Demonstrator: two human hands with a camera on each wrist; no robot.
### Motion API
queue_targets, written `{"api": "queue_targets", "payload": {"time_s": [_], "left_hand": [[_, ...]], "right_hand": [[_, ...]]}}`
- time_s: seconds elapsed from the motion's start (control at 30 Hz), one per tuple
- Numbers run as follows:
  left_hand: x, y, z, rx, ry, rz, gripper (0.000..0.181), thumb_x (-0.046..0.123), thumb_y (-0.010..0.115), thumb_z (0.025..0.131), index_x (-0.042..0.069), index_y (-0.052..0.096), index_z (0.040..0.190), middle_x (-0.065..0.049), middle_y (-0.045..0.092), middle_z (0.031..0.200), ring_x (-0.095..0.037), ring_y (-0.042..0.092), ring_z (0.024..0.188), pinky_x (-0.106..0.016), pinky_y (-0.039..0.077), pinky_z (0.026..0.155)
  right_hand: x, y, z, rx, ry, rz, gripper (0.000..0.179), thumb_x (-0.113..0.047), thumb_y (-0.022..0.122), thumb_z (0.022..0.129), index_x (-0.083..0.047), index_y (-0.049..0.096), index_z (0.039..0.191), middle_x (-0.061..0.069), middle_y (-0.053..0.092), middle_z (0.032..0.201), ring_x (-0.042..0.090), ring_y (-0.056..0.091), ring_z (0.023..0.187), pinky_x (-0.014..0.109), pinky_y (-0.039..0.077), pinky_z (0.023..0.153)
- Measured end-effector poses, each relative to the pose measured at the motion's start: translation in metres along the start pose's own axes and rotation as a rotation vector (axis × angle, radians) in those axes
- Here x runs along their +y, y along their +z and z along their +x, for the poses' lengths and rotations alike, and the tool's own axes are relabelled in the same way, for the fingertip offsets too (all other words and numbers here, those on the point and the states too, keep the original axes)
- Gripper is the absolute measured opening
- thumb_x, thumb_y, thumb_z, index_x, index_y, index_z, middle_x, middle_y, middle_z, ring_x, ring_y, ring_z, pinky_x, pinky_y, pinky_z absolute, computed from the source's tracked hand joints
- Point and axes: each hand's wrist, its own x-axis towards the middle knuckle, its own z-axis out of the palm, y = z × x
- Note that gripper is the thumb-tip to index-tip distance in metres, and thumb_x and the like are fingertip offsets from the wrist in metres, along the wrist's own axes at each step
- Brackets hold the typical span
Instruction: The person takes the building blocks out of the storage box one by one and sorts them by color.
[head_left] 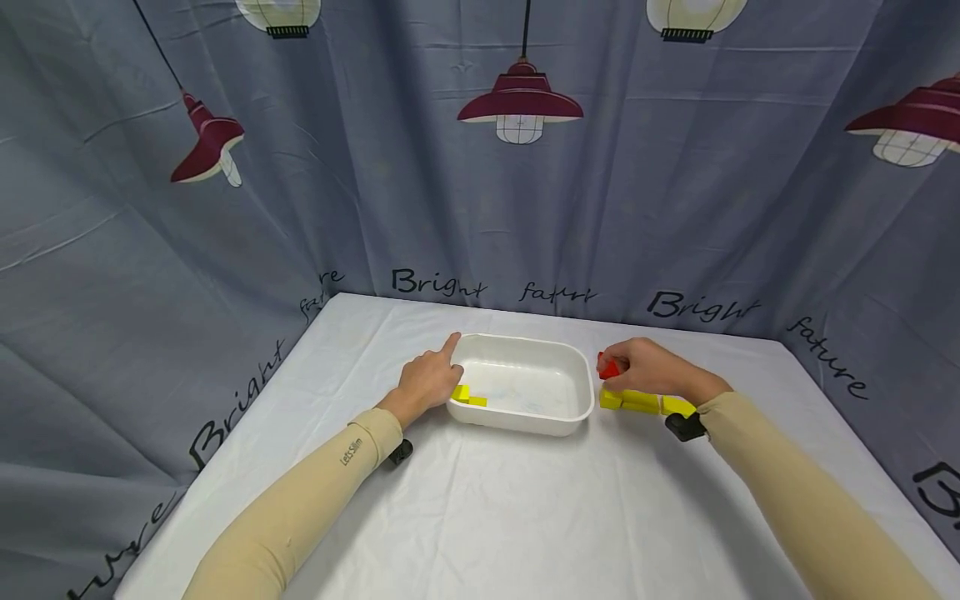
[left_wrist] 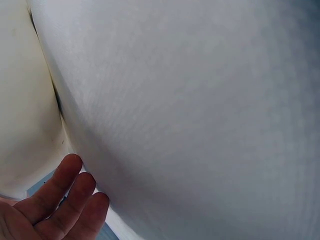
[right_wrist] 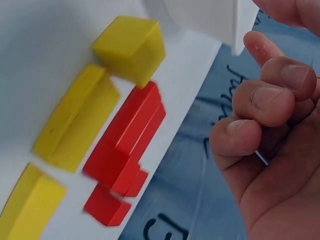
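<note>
A white plastic tub (head_left: 536, 425) stands on the table with small yellow blocks (head_left: 462, 392) at its left end. My left hand (head_left: 427, 379) is at the tub's left side, index finger along the rim and thumb by it. In the left wrist view three fairly straight fingers (left_wrist: 75, 200) show near the tub's wall (left_wrist: 30, 100). Right of the tub, my right hand (head_left: 648, 367) hovers over red blocks (right_wrist: 125, 140), partly covering them in the head view. Its fingers (right_wrist: 250, 100) bend loosely, with nothing visible between them. Several yellow blocks (right_wrist: 75, 120) lie in a row alongside.
A white cloth (head_left: 525, 517) covers the table. Behind its far edge hangs a grey-blue curtain (head_left: 420, 192) printed with lamps and lettering. Dark wrist cameras (head_left: 686, 427) sit under both sleeves.
</note>
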Motion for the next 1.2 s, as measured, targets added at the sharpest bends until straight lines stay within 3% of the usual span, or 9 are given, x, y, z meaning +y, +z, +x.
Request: {"api": "queue_targets", "payload": {"time_s": [0.37, 0.63, 1.2], "left_hand": [[-0.001, -0.001, -0.002, 0.004, 0.004, -0.002, 0.065, 0.033, 0.041, 0.1, 0.026, 0.021, 0.161, -0.016, 0.072, 0.109, -0.026, 0.063, 0.08, -0.044, 0.051, 0.071], [0.0, 0.0, -0.002, 0.009, 0.002, -0.011, 0.066, 0.032, 0.042, 0.099, 0.025, 0.021, 0.161, -0.01, 0.07, 0.088, -0.025, 0.06, 0.07, -0.042, 0.049, 0.065], [-0.001, 0.0, -0.002, 0.014, 0.0, -0.006, 0.065, 0.033, 0.042, 0.1, 0.026, 0.022, 0.161, -0.006, 0.072, 0.094, -0.024, 0.061, 0.072, -0.042, 0.05, 0.067]], "right_hand": [[-0.024, 0.007, 0.027, -0.053, -0.042, 0.032, 0.031, -0.023, 0.08, 0.085, -0.008, 0.072, 0.111, 0.004, 0.053, 0.074, 0.019, 0.049, 0.069, 0.029, 0.039, 0.06], [-0.041, 0.008, 0.041, -0.091, -0.073, 0.032, 0.032, -0.024, 0.081, 0.084, -0.009, 0.072, 0.111, 0.004, 0.053, 0.074, 0.019, 0.05, 0.072, 0.032, 0.041, 0.066], [-0.065, 0.032, 0.08, -0.176, -0.162, 0.016, 0.03, -0.027, 0.081, 0.083, -0.012, 0.074, 0.108, 0.001, 0.054, 0.073, 0.016, 0.051, 0.073, 0.032, 0.041, 0.067]]}}
